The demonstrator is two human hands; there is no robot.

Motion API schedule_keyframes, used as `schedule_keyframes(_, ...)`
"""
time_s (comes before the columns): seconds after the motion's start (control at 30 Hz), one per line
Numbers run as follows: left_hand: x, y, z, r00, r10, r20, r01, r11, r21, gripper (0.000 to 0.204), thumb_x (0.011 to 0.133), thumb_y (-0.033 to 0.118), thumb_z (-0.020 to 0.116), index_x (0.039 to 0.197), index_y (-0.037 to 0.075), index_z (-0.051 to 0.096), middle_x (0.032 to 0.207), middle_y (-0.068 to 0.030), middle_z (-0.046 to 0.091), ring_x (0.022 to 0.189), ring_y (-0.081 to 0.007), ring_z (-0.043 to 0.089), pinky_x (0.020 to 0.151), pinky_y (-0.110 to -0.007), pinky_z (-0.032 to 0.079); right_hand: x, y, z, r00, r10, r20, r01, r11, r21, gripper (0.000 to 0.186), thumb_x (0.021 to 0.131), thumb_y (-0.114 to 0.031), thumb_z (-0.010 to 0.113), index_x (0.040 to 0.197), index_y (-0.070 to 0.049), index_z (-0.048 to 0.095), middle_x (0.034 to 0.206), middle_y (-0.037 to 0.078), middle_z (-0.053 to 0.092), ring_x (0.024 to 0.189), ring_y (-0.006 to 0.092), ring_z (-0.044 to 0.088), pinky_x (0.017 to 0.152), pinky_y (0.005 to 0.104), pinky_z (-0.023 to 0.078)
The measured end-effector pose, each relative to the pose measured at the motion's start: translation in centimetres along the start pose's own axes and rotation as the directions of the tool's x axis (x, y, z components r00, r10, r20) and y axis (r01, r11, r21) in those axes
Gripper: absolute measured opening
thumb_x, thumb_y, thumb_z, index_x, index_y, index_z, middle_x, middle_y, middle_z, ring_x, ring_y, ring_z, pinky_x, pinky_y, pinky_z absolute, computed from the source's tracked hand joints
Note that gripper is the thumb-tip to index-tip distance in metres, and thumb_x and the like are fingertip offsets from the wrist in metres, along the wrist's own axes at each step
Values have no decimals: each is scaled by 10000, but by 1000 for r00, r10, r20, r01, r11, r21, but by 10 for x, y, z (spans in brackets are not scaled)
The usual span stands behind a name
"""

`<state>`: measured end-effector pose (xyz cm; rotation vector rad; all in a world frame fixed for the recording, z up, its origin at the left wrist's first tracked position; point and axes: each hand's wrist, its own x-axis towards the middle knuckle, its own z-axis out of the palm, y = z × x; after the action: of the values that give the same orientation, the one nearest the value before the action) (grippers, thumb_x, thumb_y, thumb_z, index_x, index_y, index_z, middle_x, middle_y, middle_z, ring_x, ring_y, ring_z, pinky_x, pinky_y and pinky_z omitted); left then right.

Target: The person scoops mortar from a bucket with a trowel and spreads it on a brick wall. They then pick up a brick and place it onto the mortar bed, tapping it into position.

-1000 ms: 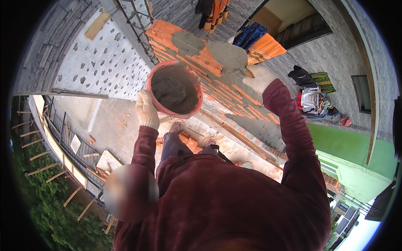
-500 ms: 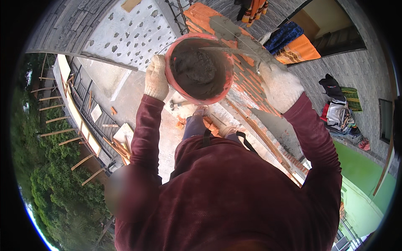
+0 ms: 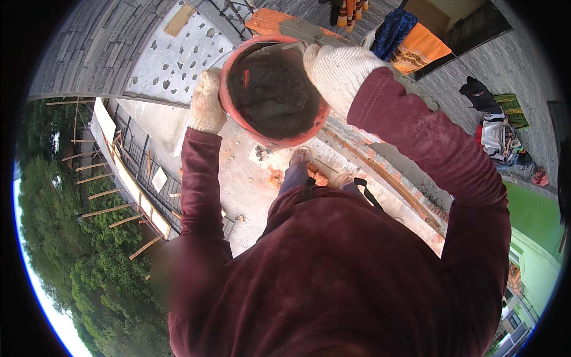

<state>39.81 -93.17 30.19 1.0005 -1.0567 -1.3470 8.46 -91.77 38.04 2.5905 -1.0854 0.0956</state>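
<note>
A red bucket (image 3: 275, 143) of wet grey mortar (image 3: 273, 92) is held up in front of me. My left hand (image 3: 207, 102), in a white knitted glove, is closed on the left side of its rim. My right hand (image 3: 342, 72), gloved alike, is closed on a trowel (image 3: 286, 49) at the bucket's right rim. The trowel's grey blade reaches in along the far side of the bucket, partly lost against the mortar. Its handle is hidden inside my glove.
Beyond the bucket stands an orange brick wall (image 3: 267, 22) partly covered in mortar. Towels (image 3: 421, 49) hang at the right by an opening. Below me lie broken bricks (image 3: 318, 177) near my feet and a long wooden plank (image 3: 395, 178). Trees (image 3: 89, 256) show beyond the left edge boards.
My right hand has come left from beside the brick wall to the bucket's rim. The trowel blade has gone from across the bucket's top to inside its far edge.
</note>
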Motion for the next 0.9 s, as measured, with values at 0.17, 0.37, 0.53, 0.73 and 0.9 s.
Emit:
schedule_keyframes(0.17, 5, 15, 5, 999, -3, 41, 3, 1000, 1, 549, 1048, 542, 515, 1157, 17, 633, 1038, -39, 654, 923, -144, 601, 820, -320, 515, -7, -50, 7, 998, -23, 58, 27, 997, -70, 127, 862, -121, 623, 953, -34, 636, 748, 73, 665, 694, 203, 708, 571, 355, 540)
schedule_keyframes(0.37, -19, 15, -4, 998, 42, 44, -46, 993, 112, 554, 1048, 538, 517, 1166, 11, 635, 1059, -48, 663, 911, -145, 599, 803, -321, 513, -7, -16, -36, 972, -21, 232, 43, 995, -90, 429, 872, -102, 616, 1249, 94, 556, 913, 145, 685, 776, 253, 727, 610, 340, 585)
schedule_keyframes(0.53, -6, 22, -4, 996, 87, 27, -88, 995, 51, 555, 1025, 555, 559, 1143, 18, 638, 1014, -28, 638, 890, -127, 582, 775, -296, 489, -9, -61, 5, 978, -140, 152, 145, 989, -23, 192, 881, -121, 617, 1016, 15, 615, 733, 103, 674, 631, 232, 710, 539, 357, 551)
schedule_keyframes(0.73, -22, 22, -25, 998, 41, 56, -41, 999, -2, 511, 1026, 519, 580, 1142, 25, 637, 1006, -23, 654, 900, -116, 604, 796, -289, 506, 18, -28, -32, 973, -49, 225, 33, 997, 73, 140, 858, -139, 706, 958, -71, 775, 896, 114, 755, 828, 288, 753, 670, 423, 602)
schedule_keyframes(0.9, -22, 11, -27, 999, 41, 18, -41, 999, -3, 541, 1021, 522, 581, 1201, 13, 617, 1097, -59, 648, 997, -163, 599, 889, -340, 494, -13, -64, 9, 919, -129, 373, 77, 986, 151, 242, 906, -123, 648, 1096, 2, 731, 1058, 160, 734, 904, 311, 752, 679, 449, 604)
